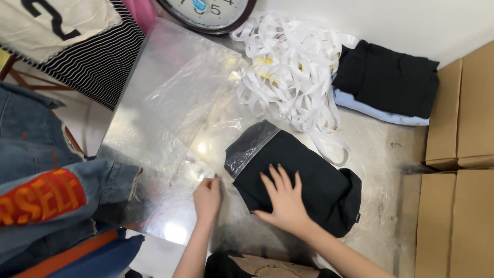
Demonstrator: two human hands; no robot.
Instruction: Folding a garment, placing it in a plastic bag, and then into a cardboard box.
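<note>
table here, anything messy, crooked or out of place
Yes: a loose tangle of white strips is heaped at the far edge of the shiny table. The black garment under the right hand sits askew, only its top corner in the clear bag. The left hand rests on the table.

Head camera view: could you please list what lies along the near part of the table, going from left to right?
Blue denim jacket → left hand → right hand pressing the folded black garment → brown cardboard boxes.
</note>
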